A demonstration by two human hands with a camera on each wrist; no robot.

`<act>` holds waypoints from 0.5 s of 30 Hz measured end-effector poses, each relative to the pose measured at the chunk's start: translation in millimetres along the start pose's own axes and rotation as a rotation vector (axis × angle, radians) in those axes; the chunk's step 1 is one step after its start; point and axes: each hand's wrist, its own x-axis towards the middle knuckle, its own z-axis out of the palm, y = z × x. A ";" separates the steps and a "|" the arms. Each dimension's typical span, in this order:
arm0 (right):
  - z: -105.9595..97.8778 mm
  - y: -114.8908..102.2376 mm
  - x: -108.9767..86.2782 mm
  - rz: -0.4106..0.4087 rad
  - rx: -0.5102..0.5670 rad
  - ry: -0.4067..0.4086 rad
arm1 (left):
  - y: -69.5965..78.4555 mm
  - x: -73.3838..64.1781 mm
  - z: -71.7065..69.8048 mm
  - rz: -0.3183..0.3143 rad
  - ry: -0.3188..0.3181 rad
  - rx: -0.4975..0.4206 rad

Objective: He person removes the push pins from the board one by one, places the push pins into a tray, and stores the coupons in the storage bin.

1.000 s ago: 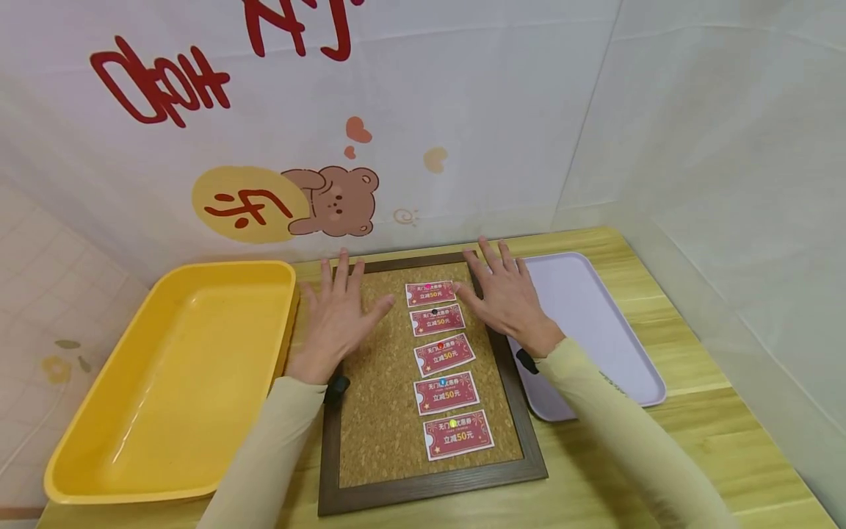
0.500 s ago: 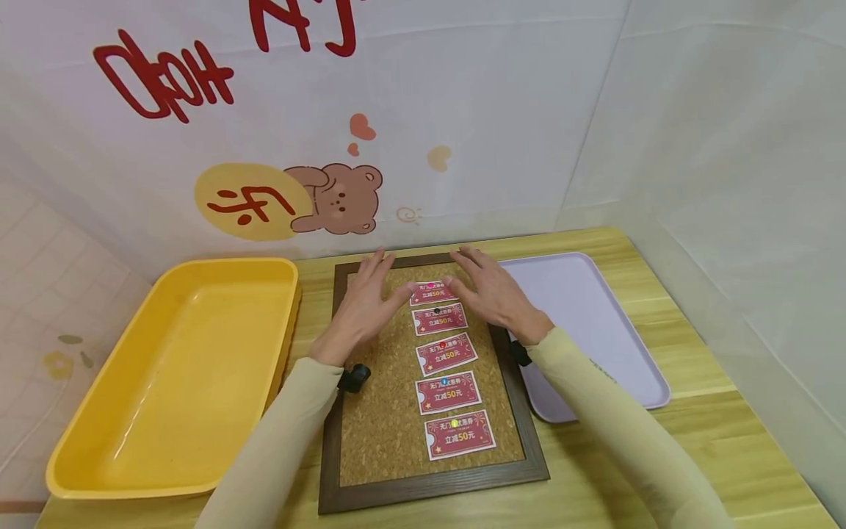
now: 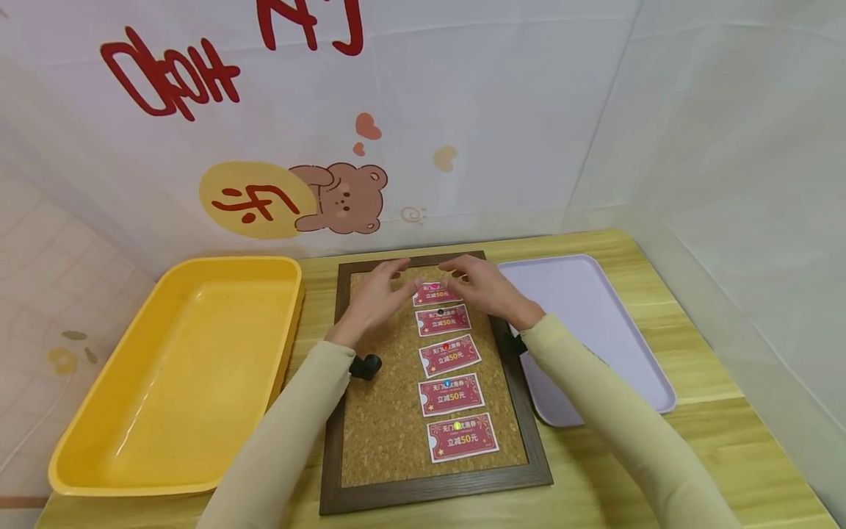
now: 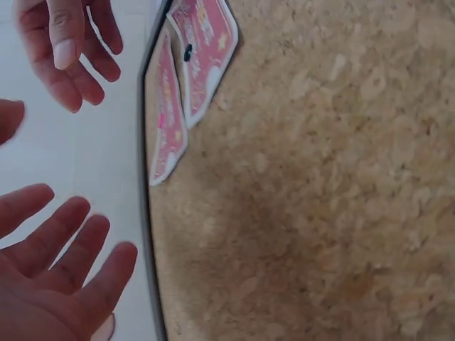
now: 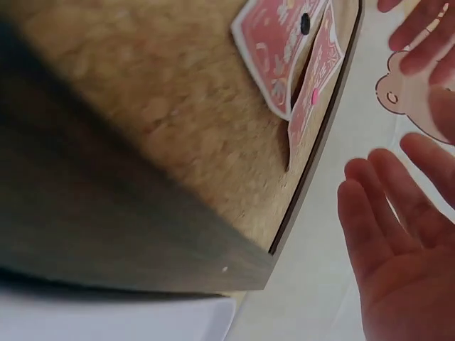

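A dark-framed cork board (image 3: 380, 433) lies on the table, with several red coupons (image 3: 452, 357) pinned in a column on its right half. Each coupon carries a pin of its own colour. Above the board's far part hovers my left hand (image 3: 378, 295), its fingers loosely bent and holding nothing. Facing it from the right is my right hand (image 3: 487, 289), also holding nothing, near the topmost coupon (image 3: 436, 294). In the left wrist view the left palm (image 4: 57, 277) and the other hand's fingers are apart from the board. The right wrist view shows the right hand (image 5: 405, 249) with relaxed fingers.
To the left of the board stands a deep yellow tray (image 3: 178, 382). A flat lilac tray (image 3: 581, 316) lies on the right, close to the board's frame. Behind the wooden table (image 3: 667, 330) rises a white wall cloth (image 3: 502, 132) with a printed bear.
Both hands have moved inward from the board's sides toward each other above its far end. Their spread fingers have become loosely bent. The board and coupons stay in place.
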 end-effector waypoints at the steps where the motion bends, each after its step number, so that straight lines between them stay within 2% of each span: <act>1: 0.3 -0.9 2.2 0.006 0.007 -0.012 | -1.3 1.8 1.0 -0.005 -0.002 -0.003; 15: 4.7 -6.3 28.7 0.095 -0.018 -0.095 | -15.6 20.9 12.8 -0.044 -0.047 0.027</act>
